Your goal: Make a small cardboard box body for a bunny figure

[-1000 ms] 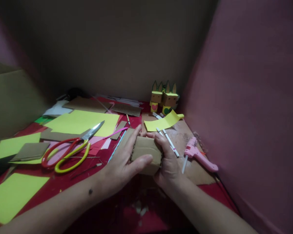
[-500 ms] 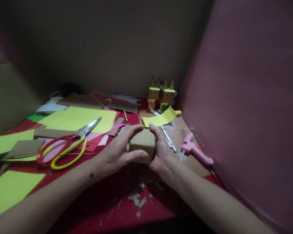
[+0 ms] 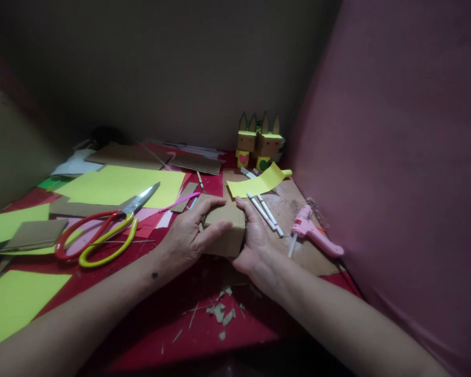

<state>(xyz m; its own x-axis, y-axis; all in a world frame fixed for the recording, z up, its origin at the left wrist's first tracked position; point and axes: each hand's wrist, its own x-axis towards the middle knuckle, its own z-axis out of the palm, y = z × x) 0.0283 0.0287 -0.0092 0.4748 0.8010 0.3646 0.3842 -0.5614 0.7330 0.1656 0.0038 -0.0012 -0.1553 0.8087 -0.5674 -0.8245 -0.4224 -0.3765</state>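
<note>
A small brown cardboard box (image 3: 224, 243) is held between both hands above the near middle of the table. My left hand (image 3: 186, 230) grips its left side, thumb lying across the top and fingers along the far edge. On the box's right side, my right hand (image 3: 255, 235) is wrapped round it, thumb up by the far corner; its other fingers are hidden. Just beyond the hands lies a curled yellow paper strip (image 3: 257, 184). White pens (image 3: 269, 212) rest to the right of it.
Large scissors (image 3: 127, 209) with red and yellow handles lie left on yellow paper (image 3: 121, 180). A pink glue gun (image 3: 310, 230) rests on a cardboard sheet (image 3: 290, 201) at right. Two cardboard figures (image 3: 261, 144) stand at the back. Paper scraps (image 3: 220, 312) litter the front.
My left thumb has shifted from the box's front face up onto its top. The box is tilted slightly differently, and the whole view has moved a little.
</note>
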